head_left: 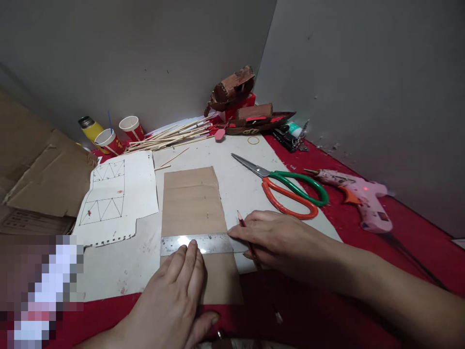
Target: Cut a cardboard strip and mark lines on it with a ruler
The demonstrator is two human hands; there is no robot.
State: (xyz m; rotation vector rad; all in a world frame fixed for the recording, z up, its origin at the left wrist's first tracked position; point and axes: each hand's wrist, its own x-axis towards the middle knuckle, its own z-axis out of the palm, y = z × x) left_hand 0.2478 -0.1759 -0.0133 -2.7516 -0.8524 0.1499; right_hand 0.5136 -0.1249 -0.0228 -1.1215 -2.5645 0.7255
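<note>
A clear ruler (pixel 210 244) lies across a brown cardboard piece (pixel 191 201) on a white sheet. My left hand (pixel 178 288) presses down on the ruler's middle with its fingers stretched and the thumb apart, below the ruler. At the ruler's right end, my right hand (pixel 267 237) has a dark red pencil (pixel 242 223) between its fingers, tip pointing up and away, and its fingertips touch the ruler. Scissors (pixel 267 173) with green and orange handles lie beyond my right hand, blades partly spread.
A paper with drawn triangles (pixel 116 194) lies left. Wooden sticks (pixel 174 133), paper cups (pixel 131 127), a yellow bottle (pixel 90 130) and model boats (pixel 254 116) stand behind. A pink glue gun (pixel 363 194) lies right; cardboard boxes (pixel 47 169) are far left.
</note>
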